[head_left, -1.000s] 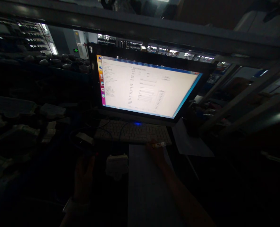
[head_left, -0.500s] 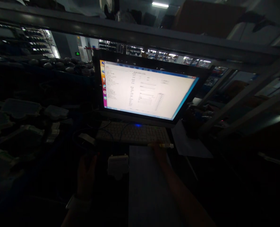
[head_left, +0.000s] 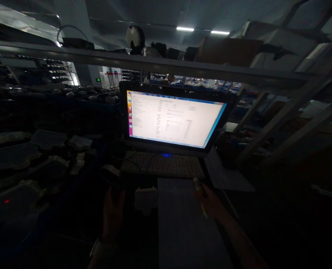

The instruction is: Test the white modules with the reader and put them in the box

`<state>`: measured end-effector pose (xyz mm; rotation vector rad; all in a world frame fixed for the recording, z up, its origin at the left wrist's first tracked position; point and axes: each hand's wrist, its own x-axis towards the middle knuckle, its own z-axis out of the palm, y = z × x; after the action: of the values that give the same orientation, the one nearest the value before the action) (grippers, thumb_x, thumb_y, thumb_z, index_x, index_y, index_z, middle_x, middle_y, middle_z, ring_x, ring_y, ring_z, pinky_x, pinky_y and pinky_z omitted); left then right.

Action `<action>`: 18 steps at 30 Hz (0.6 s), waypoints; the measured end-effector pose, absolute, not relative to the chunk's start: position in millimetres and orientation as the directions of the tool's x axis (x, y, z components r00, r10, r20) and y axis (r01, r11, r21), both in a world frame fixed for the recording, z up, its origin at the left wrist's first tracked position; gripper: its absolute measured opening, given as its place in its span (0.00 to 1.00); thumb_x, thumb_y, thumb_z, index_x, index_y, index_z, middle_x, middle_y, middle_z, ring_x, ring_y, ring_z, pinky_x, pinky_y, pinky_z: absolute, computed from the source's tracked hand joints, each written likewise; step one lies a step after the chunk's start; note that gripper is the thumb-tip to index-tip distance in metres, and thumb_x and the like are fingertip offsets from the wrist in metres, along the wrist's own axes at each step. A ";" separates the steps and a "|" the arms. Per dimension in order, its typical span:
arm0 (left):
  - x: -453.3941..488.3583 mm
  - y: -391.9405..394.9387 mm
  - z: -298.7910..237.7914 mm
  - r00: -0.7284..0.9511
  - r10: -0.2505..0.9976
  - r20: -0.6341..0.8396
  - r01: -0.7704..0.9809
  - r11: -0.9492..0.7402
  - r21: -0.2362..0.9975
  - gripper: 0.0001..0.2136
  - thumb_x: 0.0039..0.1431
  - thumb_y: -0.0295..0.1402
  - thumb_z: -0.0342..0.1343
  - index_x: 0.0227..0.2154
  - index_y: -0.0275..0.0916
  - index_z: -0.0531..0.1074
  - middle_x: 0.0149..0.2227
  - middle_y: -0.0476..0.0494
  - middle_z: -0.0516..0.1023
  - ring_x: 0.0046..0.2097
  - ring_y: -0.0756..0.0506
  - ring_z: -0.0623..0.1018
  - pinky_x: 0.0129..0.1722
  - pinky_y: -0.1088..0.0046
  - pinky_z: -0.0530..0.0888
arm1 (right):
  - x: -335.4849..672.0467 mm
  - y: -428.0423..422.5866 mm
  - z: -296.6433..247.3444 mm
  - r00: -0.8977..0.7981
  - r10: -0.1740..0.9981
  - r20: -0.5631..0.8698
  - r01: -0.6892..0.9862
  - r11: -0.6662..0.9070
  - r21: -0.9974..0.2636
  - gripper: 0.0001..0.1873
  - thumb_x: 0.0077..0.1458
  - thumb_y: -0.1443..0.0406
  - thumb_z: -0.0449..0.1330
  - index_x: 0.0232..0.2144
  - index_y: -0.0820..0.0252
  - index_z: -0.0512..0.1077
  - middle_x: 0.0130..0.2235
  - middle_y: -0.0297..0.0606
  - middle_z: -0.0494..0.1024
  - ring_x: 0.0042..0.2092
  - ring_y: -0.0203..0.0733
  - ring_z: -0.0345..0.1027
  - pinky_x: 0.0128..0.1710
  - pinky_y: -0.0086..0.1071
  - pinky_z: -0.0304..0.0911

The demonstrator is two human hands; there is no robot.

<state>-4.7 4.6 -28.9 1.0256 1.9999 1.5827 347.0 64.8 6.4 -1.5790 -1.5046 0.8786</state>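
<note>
The scene is very dark. My right hand (head_left: 210,203) is closed round a thin light pen-like stick (head_left: 197,185), held just in front of the white keyboard (head_left: 163,164) and over a pale flat sheet (head_left: 182,224). My left hand (head_left: 112,213) lies to the left of a small white boxy device (head_left: 145,198); its fingers seem to curl round a dark object that I cannot make out. A lit monitor (head_left: 174,119) with a form window stands behind the keyboard.
Plastic trays (head_left: 28,157) are stacked at the left. A loose paper (head_left: 224,175) lies right of the keyboard. A metal shelf rail (head_left: 154,65) runs overhead, and slanted frame bars (head_left: 289,123) stand at the right.
My right hand drew back from the keyboard's edge towards me and turned the stick from lying sideways to pointing away. The camera tilted up.
</note>
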 end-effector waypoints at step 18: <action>34.0 -15.2 -23.2 -0.168 0.907 0.387 0.721 -0.155 0.675 0.34 0.45 0.39 0.62 0.57 0.38 0.60 0.55 0.32 0.70 0.56 0.33 0.70 0.53 0.49 0.70 | 388.2 3.2 -5.7 0.442 0.896 -0.049 0.297 -0.198 -0.934 0.28 0.37 0.43 0.59 0.33 0.56 0.73 0.20 0.36 0.71 0.24 0.44 0.66 0.24 0.37 0.64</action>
<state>34.0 -15.2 -23.2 1.8662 1.8806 1.2243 388.2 3.2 -5.7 -1.7282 -1.0346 0.7766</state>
